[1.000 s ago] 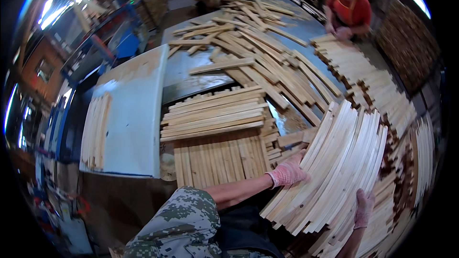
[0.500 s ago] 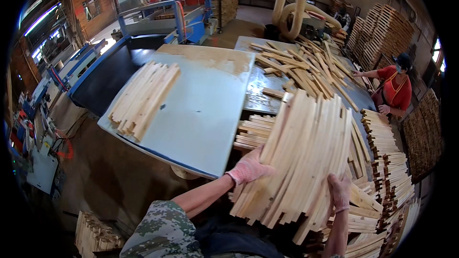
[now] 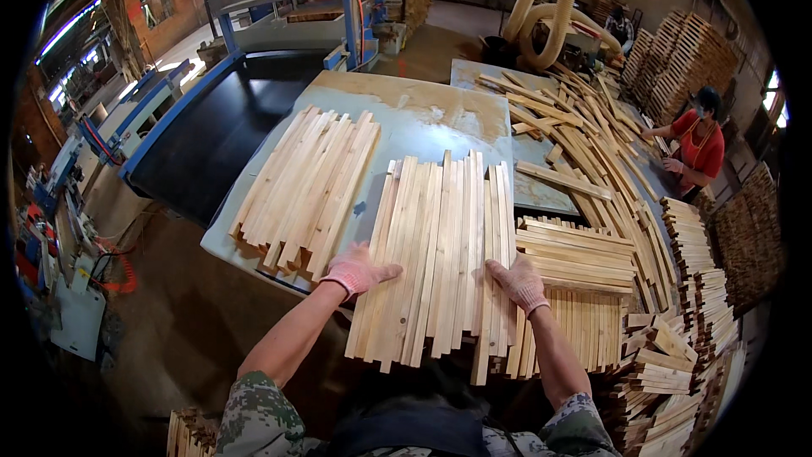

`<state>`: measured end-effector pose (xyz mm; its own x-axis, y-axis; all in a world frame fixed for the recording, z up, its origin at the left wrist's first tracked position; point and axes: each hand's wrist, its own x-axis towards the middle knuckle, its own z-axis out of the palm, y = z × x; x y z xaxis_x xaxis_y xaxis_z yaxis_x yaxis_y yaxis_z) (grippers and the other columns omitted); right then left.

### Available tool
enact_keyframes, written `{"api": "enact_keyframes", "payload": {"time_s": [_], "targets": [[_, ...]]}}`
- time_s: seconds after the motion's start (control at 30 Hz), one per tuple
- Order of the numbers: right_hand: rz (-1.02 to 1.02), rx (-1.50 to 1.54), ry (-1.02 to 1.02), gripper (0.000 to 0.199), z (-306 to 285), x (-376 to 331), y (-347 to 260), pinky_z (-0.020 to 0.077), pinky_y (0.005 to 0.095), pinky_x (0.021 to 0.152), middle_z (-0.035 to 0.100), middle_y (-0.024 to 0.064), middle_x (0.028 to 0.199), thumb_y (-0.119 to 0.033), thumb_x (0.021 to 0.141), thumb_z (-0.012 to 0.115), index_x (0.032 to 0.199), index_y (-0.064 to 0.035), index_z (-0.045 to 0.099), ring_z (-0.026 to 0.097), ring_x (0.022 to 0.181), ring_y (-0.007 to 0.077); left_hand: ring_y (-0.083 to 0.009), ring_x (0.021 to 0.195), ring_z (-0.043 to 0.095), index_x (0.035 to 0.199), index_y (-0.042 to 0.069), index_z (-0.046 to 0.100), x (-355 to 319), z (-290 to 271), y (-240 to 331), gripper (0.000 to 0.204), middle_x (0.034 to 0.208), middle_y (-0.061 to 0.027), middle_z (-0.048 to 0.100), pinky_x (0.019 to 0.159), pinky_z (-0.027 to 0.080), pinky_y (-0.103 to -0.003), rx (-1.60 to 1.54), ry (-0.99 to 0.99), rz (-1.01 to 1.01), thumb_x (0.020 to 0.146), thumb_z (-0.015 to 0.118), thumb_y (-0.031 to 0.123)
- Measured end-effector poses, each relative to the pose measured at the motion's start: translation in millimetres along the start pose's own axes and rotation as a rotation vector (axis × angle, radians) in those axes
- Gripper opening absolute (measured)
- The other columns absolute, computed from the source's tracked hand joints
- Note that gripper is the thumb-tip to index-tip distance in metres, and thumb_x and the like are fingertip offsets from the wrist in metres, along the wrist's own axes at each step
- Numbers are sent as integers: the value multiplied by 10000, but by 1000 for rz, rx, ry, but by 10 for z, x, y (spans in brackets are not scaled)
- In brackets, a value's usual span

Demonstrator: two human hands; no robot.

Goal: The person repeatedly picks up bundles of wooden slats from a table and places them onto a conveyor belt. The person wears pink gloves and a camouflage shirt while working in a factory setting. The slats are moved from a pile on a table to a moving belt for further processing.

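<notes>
Between my two gloved hands is a wide batch of pale wooden strips [image 3: 427, 254], laid side by side with uneven ends. My left hand [image 3: 359, 271] grips its left edge, the thumb lying on top. At the right edge my right hand [image 3: 518, 279] closes on the batch, its thumb also on top. The far part of the batch is over the pale tabletop [image 3: 406, 131], and its near ends stick out past the table's front edge. To the left, another row of wooden strips [image 3: 309, 190] lies on the same tabletop. The fingers beneath the batch are hidden.
Right of my hands are stacked strips [image 3: 575, 258] and a loose heap of strips [image 3: 584, 135]. A co-worker in red [image 3: 698, 148] stands at the far right beside piled wood [image 3: 702, 262]. A blue-framed machine with a black belt [image 3: 245, 110] adjoins the table's left.
Both my hands have carried the batch of strips leftward, from above the stacks at the right to the pale table. It now lies flatter and straighter. My view has shifted too.
</notes>
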<state>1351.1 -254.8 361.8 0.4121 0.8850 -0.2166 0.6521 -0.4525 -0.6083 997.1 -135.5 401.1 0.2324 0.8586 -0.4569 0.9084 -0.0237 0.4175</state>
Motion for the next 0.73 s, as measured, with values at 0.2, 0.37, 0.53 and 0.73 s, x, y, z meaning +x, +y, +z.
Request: {"api": "enact_keyframes", "payload": {"time_s": [0.2, 0.37, 0.53, 0.73], "targets": [[115, -71, 66, 748, 174, 18, -296, 580, 466, 935, 790, 256, 1070, -632, 880, 762, 1208, 39, 743, 772, 1020, 378, -381, 1452, 553, 1624, -46, 360, 348, -198, -79, 1295, 1607, -239, 520, 1203, 458, -449, 61, -87, -56, 773, 731, 856], [146, 95, 118, 715, 319, 185, -488, 580, 458, 911, 803, 225, 986, -620, 870, 775, 1132, 45, 776, 780, 953, 352, -385, 1447, 554, 1619, -21, 374, 621, -348, -93, 1192, 1591, -238, 537, 1188, 465, -458, 26, -5, -7, 821, 745, 784], [147, 43, 210, 778, 621, 579, -863, 575, 467, 934, 797, 241, 1037, -650, 859, 764, 1169, 64, 756, 778, 981, 360, -389, 1476, 511, 1578, 14, 448, 949, -693, -445, 973, 1631, -232, 482, 1206, 433, -486, -48, 223, 278, 889, 767, 623], [206, 117, 157, 774, 931, 886, -1150, 572, 449, 965, 794, 257, 1060, -643, 878, 762, 1182, 69, 749, 777, 1025, 345, -422, 1591, 288, 1673, 198, 382, 1516, -1599, -2334, 1032, 1732, -181, 317, 1293, 249, -606, 185, 789, 251, 824, 876, 518]]}}
